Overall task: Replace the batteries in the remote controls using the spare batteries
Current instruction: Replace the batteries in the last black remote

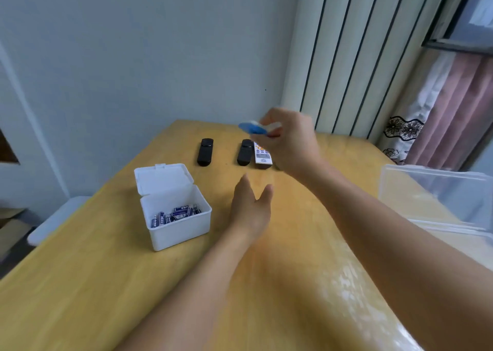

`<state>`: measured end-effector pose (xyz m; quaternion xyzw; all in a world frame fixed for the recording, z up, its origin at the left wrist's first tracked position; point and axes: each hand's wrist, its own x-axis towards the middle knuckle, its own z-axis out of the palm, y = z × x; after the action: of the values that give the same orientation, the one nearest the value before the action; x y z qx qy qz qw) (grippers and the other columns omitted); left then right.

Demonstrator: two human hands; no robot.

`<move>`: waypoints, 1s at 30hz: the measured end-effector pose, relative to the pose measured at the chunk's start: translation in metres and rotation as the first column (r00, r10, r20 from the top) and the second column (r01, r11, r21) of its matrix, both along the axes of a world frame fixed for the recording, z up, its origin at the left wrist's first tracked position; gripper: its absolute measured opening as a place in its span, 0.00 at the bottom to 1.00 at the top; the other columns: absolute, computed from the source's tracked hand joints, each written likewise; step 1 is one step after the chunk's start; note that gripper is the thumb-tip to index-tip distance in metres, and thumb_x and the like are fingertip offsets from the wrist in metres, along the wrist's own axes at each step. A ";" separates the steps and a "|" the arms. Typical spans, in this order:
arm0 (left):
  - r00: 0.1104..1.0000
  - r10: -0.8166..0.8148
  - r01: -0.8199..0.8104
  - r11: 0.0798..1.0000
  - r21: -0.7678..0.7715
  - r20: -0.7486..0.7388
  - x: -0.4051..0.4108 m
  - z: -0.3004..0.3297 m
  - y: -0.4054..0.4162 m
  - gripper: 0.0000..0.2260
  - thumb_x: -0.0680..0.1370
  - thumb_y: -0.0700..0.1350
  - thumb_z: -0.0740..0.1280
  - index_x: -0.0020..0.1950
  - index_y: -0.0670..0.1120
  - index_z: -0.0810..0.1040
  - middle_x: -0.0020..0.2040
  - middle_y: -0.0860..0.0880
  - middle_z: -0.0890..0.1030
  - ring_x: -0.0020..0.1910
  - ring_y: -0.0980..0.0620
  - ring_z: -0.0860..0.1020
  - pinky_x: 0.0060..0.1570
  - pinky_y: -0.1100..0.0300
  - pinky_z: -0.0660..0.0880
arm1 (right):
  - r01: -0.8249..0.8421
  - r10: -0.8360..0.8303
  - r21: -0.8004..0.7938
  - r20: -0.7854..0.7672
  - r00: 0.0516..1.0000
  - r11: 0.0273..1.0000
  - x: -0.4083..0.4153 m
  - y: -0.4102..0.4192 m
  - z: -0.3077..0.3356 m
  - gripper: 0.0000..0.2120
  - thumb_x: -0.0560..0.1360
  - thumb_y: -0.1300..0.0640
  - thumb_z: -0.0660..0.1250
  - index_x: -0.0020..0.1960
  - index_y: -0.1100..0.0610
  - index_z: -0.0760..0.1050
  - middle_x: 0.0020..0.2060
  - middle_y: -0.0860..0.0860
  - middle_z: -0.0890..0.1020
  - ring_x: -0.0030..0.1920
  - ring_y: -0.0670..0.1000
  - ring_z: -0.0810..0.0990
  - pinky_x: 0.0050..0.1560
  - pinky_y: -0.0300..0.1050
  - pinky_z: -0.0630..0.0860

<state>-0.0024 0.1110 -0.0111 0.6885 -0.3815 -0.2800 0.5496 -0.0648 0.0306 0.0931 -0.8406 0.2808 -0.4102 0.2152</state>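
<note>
Up above the yellow table (106, 284), the right hand (290, 140) grips a blurry blue and white remote (257, 128). Below it lie two black remotes (205, 152) and a white one (262, 156). Nearby, the left hand (250, 209) hangs flat, fingers straight, beside a white box (176, 230) of blue batteries (174, 214). A clear tub (437, 196) sits far right.

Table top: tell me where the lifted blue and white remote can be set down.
Bare wood lies between the white battery box and the clear plastic bin, around the open left hand, and across the whole near table. The far edge is crowded: two black remotes and a white remote sit below the right hand.
</note>
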 end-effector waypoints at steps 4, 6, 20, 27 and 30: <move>0.978 0.158 -0.167 0.984 -0.055 -0.137 0.016 -0.007 -0.006 0.11 0.83 0.48 0.61 0.64 0.53 0.75 0.63 0.48 0.79 0.53 0.47 0.80 0.51 0.55 0.76 | -0.038 -0.021 -0.207 -0.276 0.961 0.978 0.067 -0.037 -0.035 0.08 0.76 0.60 0.72 0.55 0.59 0.80 0.50 0.56 0.83 0.46 0.55 0.81 0.47 0.51 0.80; 0.958 0.251 -0.266 0.959 -0.098 -0.141 0.021 -0.010 -0.009 0.07 0.82 0.46 0.61 0.57 0.52 0.77 0.56 0.48 0.81 0.49 0.48 0.81 0.49 0.53 0.78 | -0.049 -0.054 -0.259 -0.375 0.925 0.965 0.090 -0.054 -0.053 0.09 0.77 0.62 0.70 0.56 0.60 0.80 0.54 0.56 0.82 0.50 0.58 0.80 0.49 0.54 0.79; 0.886 0.405 -0.443 0.883 -0.155 -0.227 0.019 -0.007 -0.015 0.07 0.83 0.44 0.60 0.51 0.49 0.77 0.45 0.53 0.80 0.45 0.54 0.78 0.38 0.71 0.70 | -0.041 -0.088 -0.223 -0.540 0.837 0.974 0.127 -0.094 -0.078 0.14 0.75 0.51 0.72 0.58 0.56 0.83 0.54 0.55 0.83 0.51 0.56 0.80 0.44 0.44 0.72; 0.842 0.364 -0.463 0.867 -0.186 -0.398 0.019 -0.006 -0.015 0.12 0.83 0.45 0.58 0.44 0.46 0.78 0.38 0.50 0.78 0.38 0.50 0.74 0.39 0.56 0.72 | -0.340 0.100 -0.197 -0.720 0.687 0.920 0.168 -0.076 -0.070 0.20 0.77 0.44 0.68 0.66 0.51 0.75 0.47 0.48 0.75 0.49 0.56 0.76 0.40 0.43 0.65; 0.827 0.333 -0.459 0.866 -0.201 -0.453 0.018 -0.007 -0.016 0.14 0.84 0.48 0.57 0.42 0.47 0.77 0.36 0.49 0.76 0.37 0.49 0.73 0.38 0.54 0.70 | -0.307 0.027 -0.197 -0.803 0.595 0.931 0.185 -0.076 -0.073 0.24 0.78 0.39 0.64 0.68 0.51 0.74 0.53 0.50 0.76 0.48 0.55 0.75 0.44 0.46 0.70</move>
<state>0.0160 0.0955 -0.0183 0.5880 -0.1449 -0.2328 0.7610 0.1198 -0.0454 0.0197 -0.9800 0.1962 -0.0152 -0.0293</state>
